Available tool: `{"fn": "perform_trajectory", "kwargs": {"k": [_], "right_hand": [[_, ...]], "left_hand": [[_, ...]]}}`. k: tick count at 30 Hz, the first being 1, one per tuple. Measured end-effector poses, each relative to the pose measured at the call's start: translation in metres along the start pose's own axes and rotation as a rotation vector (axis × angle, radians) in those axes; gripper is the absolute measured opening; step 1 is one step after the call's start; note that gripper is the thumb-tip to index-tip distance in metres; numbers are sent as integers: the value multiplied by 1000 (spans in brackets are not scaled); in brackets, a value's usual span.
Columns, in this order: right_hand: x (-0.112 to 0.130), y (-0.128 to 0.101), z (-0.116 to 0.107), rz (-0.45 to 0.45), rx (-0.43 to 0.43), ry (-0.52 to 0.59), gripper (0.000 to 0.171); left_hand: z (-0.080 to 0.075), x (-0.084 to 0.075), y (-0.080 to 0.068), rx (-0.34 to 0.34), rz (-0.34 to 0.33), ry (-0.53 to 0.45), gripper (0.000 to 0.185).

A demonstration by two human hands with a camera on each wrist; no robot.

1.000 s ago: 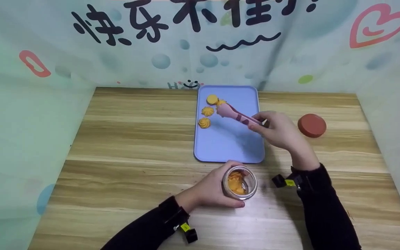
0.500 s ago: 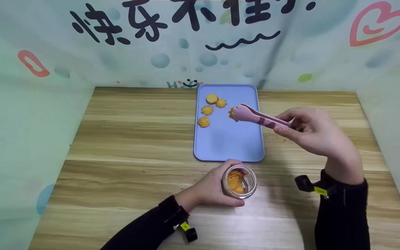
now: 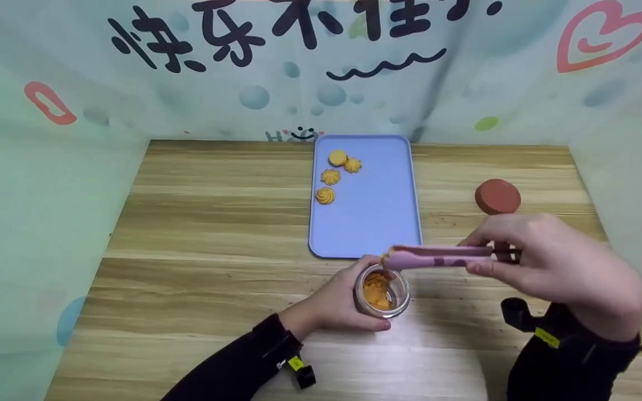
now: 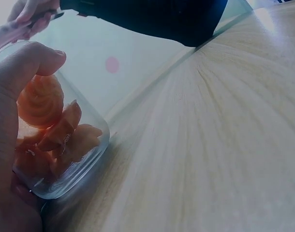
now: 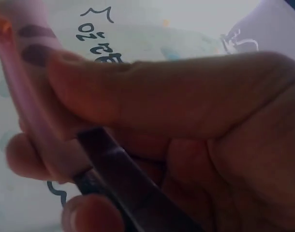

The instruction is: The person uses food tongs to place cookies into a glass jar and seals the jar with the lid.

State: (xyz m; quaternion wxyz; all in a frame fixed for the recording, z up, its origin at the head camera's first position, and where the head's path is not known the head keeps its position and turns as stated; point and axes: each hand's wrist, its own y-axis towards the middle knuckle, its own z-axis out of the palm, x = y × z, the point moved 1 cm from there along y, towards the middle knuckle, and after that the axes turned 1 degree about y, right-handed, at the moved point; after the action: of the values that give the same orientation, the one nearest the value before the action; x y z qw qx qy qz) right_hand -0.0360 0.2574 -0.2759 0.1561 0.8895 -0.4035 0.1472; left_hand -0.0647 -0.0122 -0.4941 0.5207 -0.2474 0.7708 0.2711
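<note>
My left hand (image 3: 343, 298) grips a clear glass jar (image 3: 402, 305) around its side, thumb toward the front. Inside lie several orange-yellow cookies (image 3: 375, 291), which the left wrist view shows through the glass (image 4: 43, 101). Pink tongs (image 3: 427, 257) are pinched in my right hand (image 3: 555, 259); in the right wrist view the thumb presses on one arm of the tongs (image 5: 34, 43). A bit of a cookie (image 5: 1, 25) peeks out from the tongs' tips, which overlap the jar's far rim in the head view.
A blue tray (image 3: 368, 223) lies beyond the jar, with several piped cookies (image 3: 330, 177) along its left side. Right of the tray is a reddish-brown round lid (image 3: 497, 196). Printed cloth walls (image 3: 254, 117) enclose the wooden table (image 3: 215, 223) at the back and sides.
My right hand has brought the tongs with a cookie away from the tray, first rightward, then down to the jar's rim. My left hand and the jar have stayed in place.
</note>
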Motion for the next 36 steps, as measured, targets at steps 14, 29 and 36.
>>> {"fn": "perform_trajectory", "kwargs": {"k": [14, 29, 36], "right_hand": [[57, -6, 22, 223, 7, -288, 14], [68, -4, 33, 266, 41, -332, 15], [67, -5, 33, 284, 37, -316, 20]], "left_hand": [[-8, -32, -2, 12, -11, 0, 87], [-11, -38, -3, 34, -17, 8, 86], [-11, -38, -4, 34, -24, 3, 86]]}}
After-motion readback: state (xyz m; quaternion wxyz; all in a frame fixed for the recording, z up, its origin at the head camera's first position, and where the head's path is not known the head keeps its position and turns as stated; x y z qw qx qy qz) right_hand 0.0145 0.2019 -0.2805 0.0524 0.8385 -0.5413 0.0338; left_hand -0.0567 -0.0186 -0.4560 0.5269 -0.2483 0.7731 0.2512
